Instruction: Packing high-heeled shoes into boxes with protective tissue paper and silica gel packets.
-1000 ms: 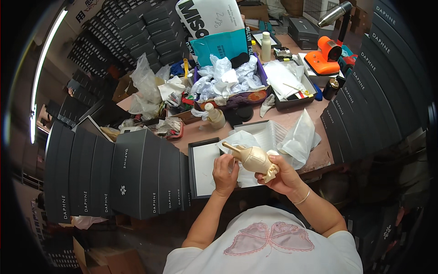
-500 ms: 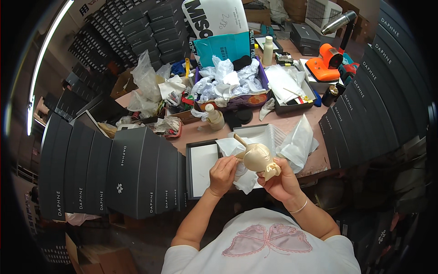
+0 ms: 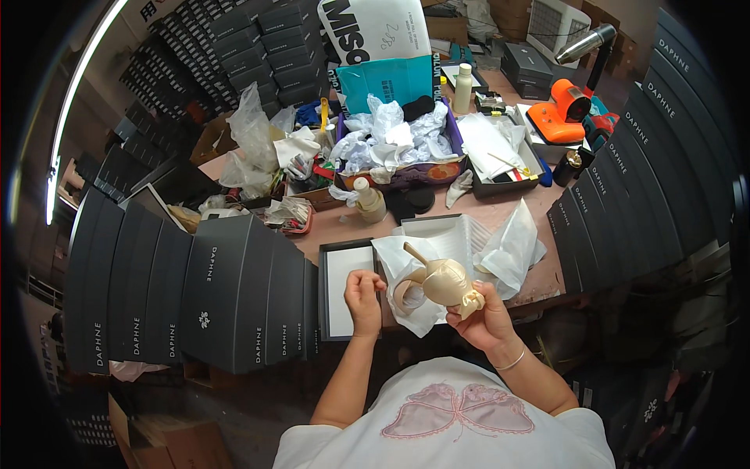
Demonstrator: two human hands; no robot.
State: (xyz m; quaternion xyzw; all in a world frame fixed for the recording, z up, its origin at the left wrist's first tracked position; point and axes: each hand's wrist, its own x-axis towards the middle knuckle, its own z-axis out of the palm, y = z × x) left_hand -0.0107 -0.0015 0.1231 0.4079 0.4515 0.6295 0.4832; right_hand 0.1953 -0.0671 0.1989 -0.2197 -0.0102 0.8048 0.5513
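In my right hand [image 3: 486, 319] is a champagne satin high-heeled shoe [image 3: 447, 283], gripped at its bow-trimmed toe, the slim heel pointing up and left. My left hand [image 3: 363, 303] is apart from the shoe, its fingers curled; what they hold, if anything, is hidden. It hovers over the white-lined dark tray-like box part [image 3: 334, 270]. Below and behind the shoe, white tissue paper [image 3: 426, 322] spreads out, with a beige rounded shoe part [image 3: 406, 295] showing against it. More tissue [image 3: 512, 248] lies at the right by a second open box part [image 3: 426, 228].
Dark shoeboxes stand in rows at left [image 3: 226, 297] and tall stacks at right [image 3: 625, 203]. Behind are a cream bottle [image 3: 369, 202], a purple box [image 3: 402, 178] of crumpled paper, a paper-filled tray [image 3: 508, 184], and an orange tool stand [image 3: 558, 121] holding a heat gun [image 3: 584, 44].
My left hand has let go of the shoe's rear part and moved left and down, its fingers curling. The shoe, still in my right hand, has shifted slightly right and down.
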